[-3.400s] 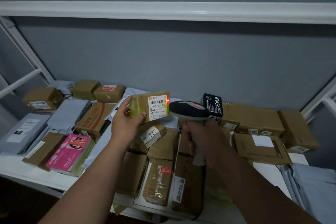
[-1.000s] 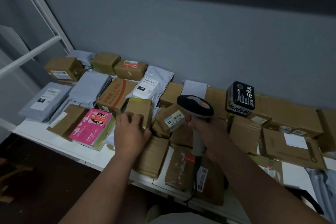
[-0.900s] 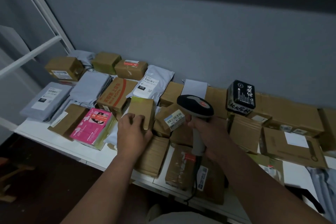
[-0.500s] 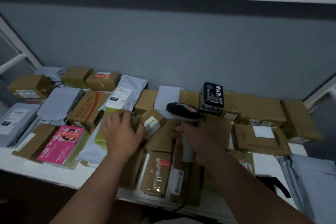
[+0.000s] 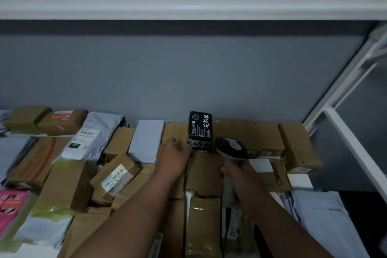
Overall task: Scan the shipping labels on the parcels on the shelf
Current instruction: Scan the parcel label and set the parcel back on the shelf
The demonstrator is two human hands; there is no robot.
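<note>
Many brown cardboard parcels and grey mailer bags cover the white shelf (image 5: 301,180). My right hand (image 5: 238,176) grips the handle of a grey barcode scanner (image 5: 230,150), its dark head up near the back row. My left hand (image 5: 172,158) reaches forward with fingers spread, touching brown boxes just left of a black box with white writing (image 5: 200,126); whether it touches the black box I cannot tell. A small brown parcel with a white label (image 5: 116,176) lies tilted to the left. The yellow-taped parcel (image 5: 67,184) lies label-down beside it.
A grey wall stands right behind the parcels, with a white shelf board (image 5: 188,5) overhead. White frame bars (image 5: 345,81) slope down on the right. A pink box (image 5: 11,205) lies at the left edge, grey mailers (image 5: 326,216) at the lower right.
My left hand let go of the yellow-taped parcel, left it on the pile, then swung right and forward toward the black box. The scanner shifted right with my view.
</note>
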